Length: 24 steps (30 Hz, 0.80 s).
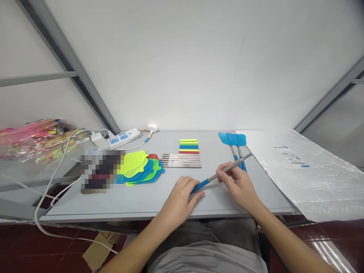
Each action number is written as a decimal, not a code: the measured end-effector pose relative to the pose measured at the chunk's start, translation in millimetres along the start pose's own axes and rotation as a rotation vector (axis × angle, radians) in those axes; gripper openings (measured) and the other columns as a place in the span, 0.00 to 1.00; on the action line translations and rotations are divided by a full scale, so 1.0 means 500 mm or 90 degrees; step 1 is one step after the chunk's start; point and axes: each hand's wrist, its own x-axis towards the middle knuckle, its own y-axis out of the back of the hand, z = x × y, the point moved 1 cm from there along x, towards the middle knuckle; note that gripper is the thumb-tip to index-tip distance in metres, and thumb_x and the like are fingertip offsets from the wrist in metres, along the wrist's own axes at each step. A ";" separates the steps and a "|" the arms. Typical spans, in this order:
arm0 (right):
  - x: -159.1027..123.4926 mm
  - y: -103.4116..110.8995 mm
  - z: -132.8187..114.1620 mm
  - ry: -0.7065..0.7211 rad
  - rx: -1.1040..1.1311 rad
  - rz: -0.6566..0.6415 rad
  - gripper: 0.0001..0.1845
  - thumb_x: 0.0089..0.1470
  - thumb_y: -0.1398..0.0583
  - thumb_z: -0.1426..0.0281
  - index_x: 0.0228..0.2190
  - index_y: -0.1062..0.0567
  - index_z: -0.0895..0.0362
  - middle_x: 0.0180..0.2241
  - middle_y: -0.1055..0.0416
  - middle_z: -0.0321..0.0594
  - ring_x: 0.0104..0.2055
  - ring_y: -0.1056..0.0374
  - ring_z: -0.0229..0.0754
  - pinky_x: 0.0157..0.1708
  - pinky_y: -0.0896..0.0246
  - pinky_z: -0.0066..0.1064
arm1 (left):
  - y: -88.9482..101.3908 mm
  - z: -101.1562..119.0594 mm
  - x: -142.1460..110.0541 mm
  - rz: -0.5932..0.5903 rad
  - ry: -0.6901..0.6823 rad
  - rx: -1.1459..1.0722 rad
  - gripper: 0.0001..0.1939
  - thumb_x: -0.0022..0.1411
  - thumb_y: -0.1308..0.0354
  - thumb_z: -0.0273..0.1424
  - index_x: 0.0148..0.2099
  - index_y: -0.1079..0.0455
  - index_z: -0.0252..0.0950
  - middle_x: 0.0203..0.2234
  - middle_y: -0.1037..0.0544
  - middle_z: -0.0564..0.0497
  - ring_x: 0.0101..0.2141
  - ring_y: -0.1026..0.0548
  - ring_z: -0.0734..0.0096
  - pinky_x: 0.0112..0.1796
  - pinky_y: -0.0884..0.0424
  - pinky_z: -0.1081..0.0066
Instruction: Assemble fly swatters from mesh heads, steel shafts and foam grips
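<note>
My left hand is closed around the blue grip at the lower end of a metal rod. My right hand pinches the rod's middle between thumb and fingers. The rod slants up to the right over the table, its far end bare of any swatter head. Just beyond my right hand lie assembled blue fly swatters, heads pointing away from me. Loose swatter heads in yellow, green, blue and red overlap on the left. Between them lie a row of metal rods and coloured grips.
A white plastic packaging sheet with a printed label covers the table's right end. At the left are a power strip with plugs and white cables, a pixelated patch, and a bag of colourful items. A white wall stands behind.
</note>
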 end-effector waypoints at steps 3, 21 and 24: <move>0.037 -0.026 -0.046 0.037 -0.039 -0.043 0.10 0.60 0.43 0.61 0.34 0.29 0.55 0.31 0.29 0.38 0.32 0.33 0.39 0.34 0.39 0.31 | 0.004 0.000 0.001 0.025 0.008 -0.017 0.08 0.69 0.50 0.33 0.44 0.32 0.38 0.39 0.29 0.48 0.42 0.32 0.63 0.44 0.34 0.63; 0.068 -0.103 -0.141 -0.015 0.344 -0.142 0.15 0.61 0.45 0.56 0.31 0.31 0.54 0.19 0.43 0.28 0.22 0.44 0.33 0.26 0.45 0.27 | 0.005 -0.001 0.002 -0.006 0.073 0.030 0.07 0.67 0.48 0.33 0.37 0.32 0.37 0.31 0.25 0.52 0.32 0.30 0.66 0.35 0.40 0.67; 0.077 -0.115 -0.149 -0.018 0.338 -0.116 0.22 0.61 0.46 0.52 0.26 0.32 0.56 0.16 0.53 0.26 0.18 0.56 0.31 0.19 0.58 0.25 | 0.005 -0.003 -0.001 0.000 0.089 0.002 0.08 0.66 0.47 0.34 0.46 0.32 0.39 0.33 0.24 0.52 0.34 0.30 0.64 0.36 0.39 0.67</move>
